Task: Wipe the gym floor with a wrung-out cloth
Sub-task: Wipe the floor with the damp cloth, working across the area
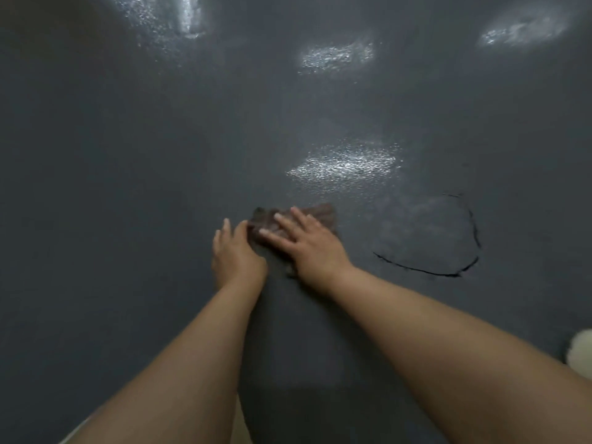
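Down on the dark grey gym floor (128, 187), we have the brownish cloth (320, 212) lying flat just ahead of us, near the middle of the view. Our right hand (304, 241) lies on top of it, fingers straight and spread, pressing it to the floor and not clutching it. Our left hand (235, 251) sits just beside the cloth's left edge, fingers extended and touching that edge; whether it pinches any fabric we cannot tell. The cloth's long axis runs roughly left to right, across our reach, and most of it shows beyond the right fingertips, so the right hand is the one placed to drive it, we judge by a push forward or a sweep sideways.

Ahead of the cloth lies a shiny patch (346, 165) where light glints off the finely textured surface, probably damp. To the right, well apart from the hands, a thin dark curved line (426, 270) loops across the floor. A pale rounded object (581, 350) peeks in at the right edge; what it is we cannot make out
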Tool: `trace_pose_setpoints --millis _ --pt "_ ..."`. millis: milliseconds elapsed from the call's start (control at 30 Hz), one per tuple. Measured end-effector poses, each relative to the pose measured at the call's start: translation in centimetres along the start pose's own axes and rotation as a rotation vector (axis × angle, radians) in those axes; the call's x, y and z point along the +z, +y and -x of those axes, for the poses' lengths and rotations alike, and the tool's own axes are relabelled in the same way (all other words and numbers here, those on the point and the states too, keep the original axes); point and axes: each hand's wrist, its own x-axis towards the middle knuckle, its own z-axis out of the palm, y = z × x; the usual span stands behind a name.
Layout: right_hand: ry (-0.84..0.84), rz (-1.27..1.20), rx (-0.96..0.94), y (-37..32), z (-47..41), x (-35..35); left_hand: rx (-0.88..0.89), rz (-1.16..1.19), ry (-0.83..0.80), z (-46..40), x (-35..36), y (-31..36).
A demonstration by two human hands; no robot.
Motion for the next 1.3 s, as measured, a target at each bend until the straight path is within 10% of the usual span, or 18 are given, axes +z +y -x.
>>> trace_pose_setpoints --millis 467,867,1300 --pt "0.416 -0.139 0.881 18.6 8.0 -4.8 0.294 -0.400 -0.281 5.4 5.5 9.8" --pt "0.064 0.065 0.178 11.7 2.9 -3.4 0.236 -0.414 -0.250 5.2 6.1 10.7" --pt "0.213 -0.055 0.419 17.0 -1.6 -7.7 0.230 -0.450 -0.303 4.8 6.0 10.7"
